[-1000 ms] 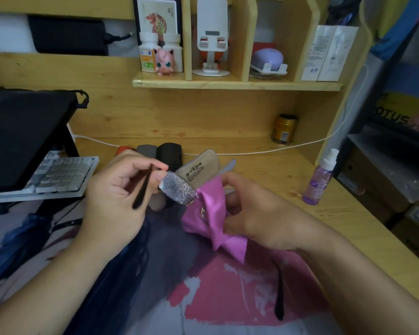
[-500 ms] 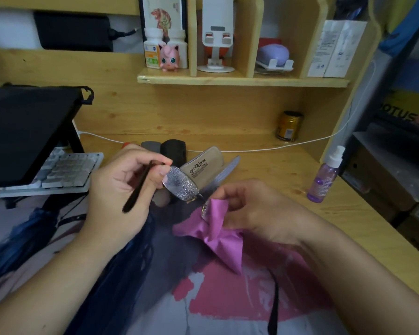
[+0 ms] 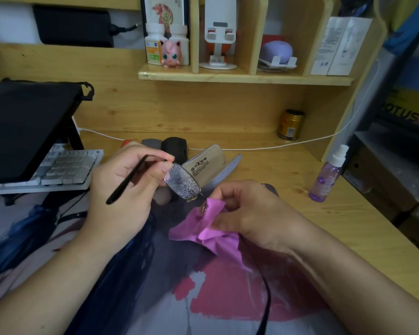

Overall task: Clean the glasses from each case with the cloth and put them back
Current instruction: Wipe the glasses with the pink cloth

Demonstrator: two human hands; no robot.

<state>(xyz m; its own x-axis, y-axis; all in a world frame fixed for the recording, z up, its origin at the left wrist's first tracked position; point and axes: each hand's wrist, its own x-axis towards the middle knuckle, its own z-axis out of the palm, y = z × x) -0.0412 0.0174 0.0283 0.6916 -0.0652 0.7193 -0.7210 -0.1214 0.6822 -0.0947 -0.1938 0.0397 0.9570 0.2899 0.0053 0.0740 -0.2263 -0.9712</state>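
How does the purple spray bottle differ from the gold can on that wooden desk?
The clear purple plastic spray bottle is taller and slimmer, with a white nozzle; the gold metal can is short, squat and opaque. The bottle stands nearer the person, at the desk's right side; the can sits back against the rear panel, under the shelf. Both stand upright, untouched, on the wooden desk.

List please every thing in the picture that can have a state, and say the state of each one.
glasses: out of the case, one lens speckled, other lens wrapped in cloth
pink cloth: crumpled
left hand: pinches the glasses at the speckled lens
right hand: grips the cloth
beige case: open, on desk
spray bottle: upright
can: upright
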